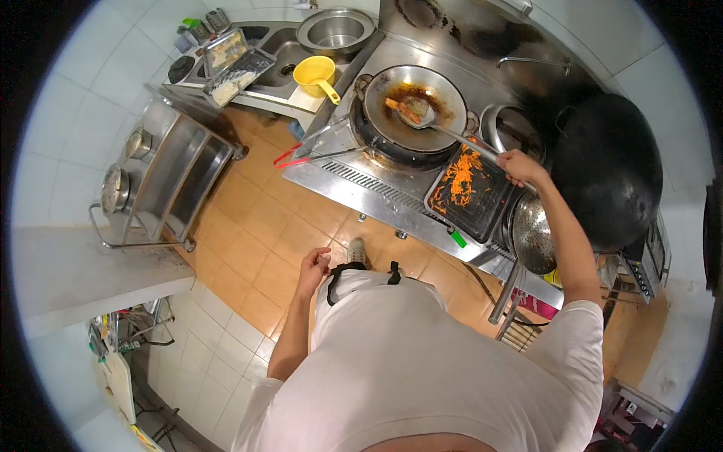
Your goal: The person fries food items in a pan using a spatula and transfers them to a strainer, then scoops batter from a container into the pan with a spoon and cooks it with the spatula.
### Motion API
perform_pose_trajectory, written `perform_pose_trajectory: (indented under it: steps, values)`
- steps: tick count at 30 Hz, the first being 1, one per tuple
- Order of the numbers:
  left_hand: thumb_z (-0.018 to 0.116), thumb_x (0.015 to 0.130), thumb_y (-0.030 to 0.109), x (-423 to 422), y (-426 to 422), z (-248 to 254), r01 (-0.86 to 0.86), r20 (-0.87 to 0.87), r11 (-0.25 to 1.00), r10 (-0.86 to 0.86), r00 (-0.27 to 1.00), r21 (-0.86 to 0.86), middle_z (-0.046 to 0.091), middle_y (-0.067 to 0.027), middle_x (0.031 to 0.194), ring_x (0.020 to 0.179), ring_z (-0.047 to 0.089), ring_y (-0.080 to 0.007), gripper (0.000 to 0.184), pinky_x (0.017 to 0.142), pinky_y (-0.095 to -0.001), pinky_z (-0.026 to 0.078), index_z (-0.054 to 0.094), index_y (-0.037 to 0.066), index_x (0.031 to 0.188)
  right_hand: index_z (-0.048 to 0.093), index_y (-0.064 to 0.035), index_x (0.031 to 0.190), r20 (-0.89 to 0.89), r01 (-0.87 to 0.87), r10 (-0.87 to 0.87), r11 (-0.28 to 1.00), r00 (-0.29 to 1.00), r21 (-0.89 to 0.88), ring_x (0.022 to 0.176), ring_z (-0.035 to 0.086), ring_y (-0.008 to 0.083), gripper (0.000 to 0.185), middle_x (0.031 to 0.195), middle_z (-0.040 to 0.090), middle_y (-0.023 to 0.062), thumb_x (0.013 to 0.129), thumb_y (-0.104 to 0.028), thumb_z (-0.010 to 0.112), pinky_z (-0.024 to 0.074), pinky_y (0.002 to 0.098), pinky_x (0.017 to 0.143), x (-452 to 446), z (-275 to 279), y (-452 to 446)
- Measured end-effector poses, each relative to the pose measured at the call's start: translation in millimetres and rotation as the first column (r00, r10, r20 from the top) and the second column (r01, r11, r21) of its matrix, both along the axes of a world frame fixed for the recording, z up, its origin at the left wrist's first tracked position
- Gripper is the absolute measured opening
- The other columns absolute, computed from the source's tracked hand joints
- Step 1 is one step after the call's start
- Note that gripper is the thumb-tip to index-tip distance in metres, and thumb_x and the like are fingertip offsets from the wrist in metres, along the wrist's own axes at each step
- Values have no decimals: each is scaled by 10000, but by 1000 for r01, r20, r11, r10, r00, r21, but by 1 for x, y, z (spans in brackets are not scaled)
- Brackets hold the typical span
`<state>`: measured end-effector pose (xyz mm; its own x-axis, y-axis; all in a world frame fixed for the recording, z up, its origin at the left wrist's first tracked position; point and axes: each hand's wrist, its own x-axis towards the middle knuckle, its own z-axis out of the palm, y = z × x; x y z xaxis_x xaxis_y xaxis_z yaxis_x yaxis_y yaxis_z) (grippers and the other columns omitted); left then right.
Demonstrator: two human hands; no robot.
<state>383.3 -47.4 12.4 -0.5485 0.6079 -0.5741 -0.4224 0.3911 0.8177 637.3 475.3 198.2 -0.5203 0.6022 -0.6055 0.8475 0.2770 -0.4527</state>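
Observation:
My right hand (521, 169) is closed round the long handle of a metal ladle (459, 138). The ladle's bowl rests inside a wok (384, 134) with two side handles, which holds dark brown oil or sauce. Orange-brown food (403, 111) lies at the ladle's bowl; its kind is unclear. Below the handle, a black tray (486, 207) carries shredded carrot (463, 177), with a green-handled tool (456, 238) at its front edge. My left hand (315, 271) hangs by my hip, fingers loosely bent and apart, holding nothing.
A large black wok (610, 173) leans at the right, beside a perforated strainer (535, 233). Red-handled tongs (290, 156) stick out past the stove's left edge. A yellow dipper (315, 71) and a metal basin (335, 30) sit by the sink. A steel trolley (177, 166) stands left.

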Motion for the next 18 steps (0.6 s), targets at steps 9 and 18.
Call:
perform_pose_trajectory:
  steps: [9,18]
  values:
    - [584,945,101,-10,-25,-8,25,-21,999,-26,999,-46,495,21,688,614,552,-90,229,582,-255,517,610,41,1164,630,-32,1067,-211,99,-117,991,970,-95,379,459,122,290,554,495,26,996,-266,474,377,309,361,-7,-63,-23]
    - [600,940,110,-15,-22,2,-4,-8,999,4,1000,-41,492,33,679,610,541,-86,229,593,-253,507,615,44,1159,614,-60,1227,-194,192,-204,978,960,-81,407,485,129,350,564,498,26,988,-285,492,393,311,378,5,-71,-38]
